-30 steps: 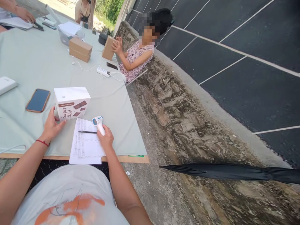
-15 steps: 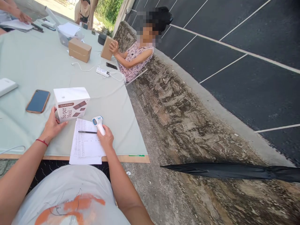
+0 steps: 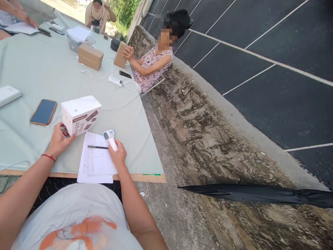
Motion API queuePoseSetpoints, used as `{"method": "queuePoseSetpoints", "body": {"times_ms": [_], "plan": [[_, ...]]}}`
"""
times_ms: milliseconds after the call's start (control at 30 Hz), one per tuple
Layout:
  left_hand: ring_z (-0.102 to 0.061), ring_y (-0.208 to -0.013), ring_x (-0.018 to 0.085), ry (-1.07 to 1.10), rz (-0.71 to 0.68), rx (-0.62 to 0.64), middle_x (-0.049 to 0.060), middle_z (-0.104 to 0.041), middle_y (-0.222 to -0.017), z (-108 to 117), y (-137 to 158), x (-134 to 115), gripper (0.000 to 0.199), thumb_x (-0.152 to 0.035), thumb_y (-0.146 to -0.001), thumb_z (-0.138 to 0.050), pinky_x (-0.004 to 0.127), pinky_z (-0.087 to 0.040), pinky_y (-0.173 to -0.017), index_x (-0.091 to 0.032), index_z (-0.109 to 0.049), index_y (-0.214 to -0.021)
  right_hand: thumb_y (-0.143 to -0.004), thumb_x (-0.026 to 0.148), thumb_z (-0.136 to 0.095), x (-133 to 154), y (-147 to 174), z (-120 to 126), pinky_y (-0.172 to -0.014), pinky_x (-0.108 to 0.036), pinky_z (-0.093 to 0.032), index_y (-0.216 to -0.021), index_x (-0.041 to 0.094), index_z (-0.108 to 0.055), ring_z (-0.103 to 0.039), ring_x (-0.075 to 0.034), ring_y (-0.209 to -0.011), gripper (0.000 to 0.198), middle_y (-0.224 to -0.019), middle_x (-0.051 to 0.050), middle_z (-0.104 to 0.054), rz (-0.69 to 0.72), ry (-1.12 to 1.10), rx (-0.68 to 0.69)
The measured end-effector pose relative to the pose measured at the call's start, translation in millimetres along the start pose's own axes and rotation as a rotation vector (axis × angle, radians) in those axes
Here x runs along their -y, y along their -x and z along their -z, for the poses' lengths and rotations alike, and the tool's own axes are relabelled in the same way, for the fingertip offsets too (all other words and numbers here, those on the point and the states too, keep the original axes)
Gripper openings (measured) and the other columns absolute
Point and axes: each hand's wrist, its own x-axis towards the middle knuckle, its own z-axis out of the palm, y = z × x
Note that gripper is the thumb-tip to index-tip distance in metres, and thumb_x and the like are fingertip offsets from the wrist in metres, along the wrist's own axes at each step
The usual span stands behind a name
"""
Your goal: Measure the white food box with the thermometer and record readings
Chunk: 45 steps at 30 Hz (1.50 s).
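A white box (image 3: 82, 119) printed "Super Meal" stands on the table, angled to me. My left hand (image 3: 60, 140) is closed on its near left corner, thumb along the bottom of the front and the fingers partly hidden behind the box. In my right hand (image 3: 118, 152) is a white and blue infrared thermometer (image 3: 110, 138), gripped by its handle with the small screen facing up toward me. Printed sheets (image 3: 97, 165) lie under that hand at the table's near edge. Across them rests a black pen (image 3: 96, 147), its right end close to my fingers.
A phone (image 3: 43, 111) and a white power bank (image 3: 9, 95) lie to the left. Farther off are a cardboard box (image 3: 90, 57), a power strip (image 3: 115, 81) and a plastic bin (image 3: 74, 43). A person (image 3: 149, 67) at the right edge holds another carton (image 3: 120, 55). Other people are behind.
The white box has turned slightly, its right end swinging away from me, with my left hand still on it. The thermometer stays in place. A person at the back has raised a hand.
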Motion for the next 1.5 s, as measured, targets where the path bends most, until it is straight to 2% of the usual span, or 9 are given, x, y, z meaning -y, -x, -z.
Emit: {"method": "queuePoseSetpoints", "body": {"times_ms": [167, 333, 633, 867, 1033, 1133, 1233, 1367, 1500], "plan": [[-0.059, -0.075, 0.02, 0.145, 0.026, -0.063, 0.004, -0.059, -0.093, 4, 2, 2, 0.076, -0.058, -0.06, -0.079, 0.038, -0.052, -0.069, -0.02, -0.047, -0.117, -0.079, 0.033, -0.06, -1, 0, 0, -0.091, -0.036, -0.051, -0.113, 0.022, -0.064, -0.065, -0.023, -0.102, 0.036, -0.112, -0.008, -0.071, -0.005, 0.005, -0.006], [-0.057, -0.07, 0.017, 0.25, -0.004, -0.045, 0.004, -0.061, -0.093, 5, 3, 2, 0.07, -0.058, -0.06, -0.078, 0.035, -0.051, -0.066, -0.02, -0.05, -0.113, -0.079, 0.033, -0.06, 1, 1, 1, -0.091, -0.035, -0.051, -0.113, 0.021, -0.064, -0.065, -0.022, -0.102, 0.036, -0.112, -0.008, -0.071, 0.0, 0.0, 0.006], [-0.062, -0.086, 0.023, 0.545, 0.007, -0.003, 0.009, -0.065, -0.107, 3, 2, 0, 0.066, -0.054, -0.059, -0.077, 0.037, -0.052, -0.074, -0.019, -0.052, -0.109, -0.079, 0.032, -0.06, 4, 1, 1, -0.091, -0.034, -0.051, -0.111, 0.021, -0.064, -0.064, -0.022, -0.104, 0.034, -0.114, -0.008, -0.07, -0.002, -0.017, -0.008], [-0.053, -0.063, 0.018, 0.283, 0.048, 0.105, 0.001, -0.059, -0.075, 5, 4, -4, 0.068, -0.058, -0.059, -0.077, 0.032, -0.044, -0.058, -0.018, -0.056, -0.111, -0.076, 0.038, -0.062, 6, -1, 9, -0.091, -0.037, -0.052, -0.109, 0.019, -0.066, -0.066, -0.023, -0.098, 0.039, -0.11, -0.008, -0.072, -0.163, -0.263, -0.013], [-0.053, -0.063, 0.017, 0.2, -0.044, 0.132, 0.005, -0.061, -0.09, 4, 7, -8, 0.072, -0.063, -0.067, -0.07, 0.033, -0.047, -0.059, -0.017, -0.058, -0.122, -0.081, 0.044, -0.059, 31, -5, 28, -0.082, -0.034, -0.053, -0.12, 0.015, -0.062, -0.065, -0.02, -0.091, 0.049, -0.113, -0.012, -0.071, -0.173, -0.603, -0.138], [-0.053, -0.064, 0.016, 0.161, -0.065, 0.111, 0.007, -0.061, -0.097, 3, 7, -6, 0.073, -0.064, -0.071, -0.066, 0.034, -0.049, -0.062, -0.017, -0.058, -0.126, -0.088, 0.047, -0.049, 56, -5, 36, -0.065, -0.029, -0.051, -0.125, 0.015, -0.06, -0.061, -0.014, -0.071, 0.05, -0.109, -0.012, -0.072, -0.112, -0.802, 0.001], [-0.053, -0.066, 0.016, 0.155, -0.079, 0.107, 0.007, -0.06, -0.101, 2, 6, -3, 0.073, -0.064, -0.072, -0.066, 0.034, -0.049, -0.064, -0.018, -0.058, -0.128, -0.087, 0.046, -0.054, 76, 2, 34, -0.059, -0.026, -0.05, -0.122, 0.016, -0.063, -0.058, -0.013, -0.065, 0.047, -0.104, -0.009, -0.073, -0.084, -0.833, 0.203], [-0.052, -0.066, 0.015, 0.165, -0.102, 0.11, 0.007, -0.06, -0.104, 1, 6, -1, 0.074, -0.064, -0.073, -0.067, 0.033, -0.049, -0.064, -0.019, -0.057, -0.131, -0.079, 0.045, -0.064, 88, 21, 19, -0.077, -0.032, -0.056, -0.119, 0.017, -0.066, -0.065, -0.019, -0.085, 0.048, -0.106, -0.007, -0.074, -0.07, -0.726, 0.258], [-0.052, -0.067, 0.015, 0.134, -0.116, 0.106, 0.006, -0.059, -0.099, 2, 5, -1, 0.073, -0.064, -0.076, -0.064, 0.033, -0.049, -0.067, -0.018, -0.057, -0.132, -0.077, 0.045, -0.067, 93, 31, 6, -0.092, -0.035, -0.053, -0.12, 0.018, -0.065, -0.064, -0.024, -0.105, 0.051, -0.116, -0.008, -0.071, -0.083, -0.669, 0.256]]}}
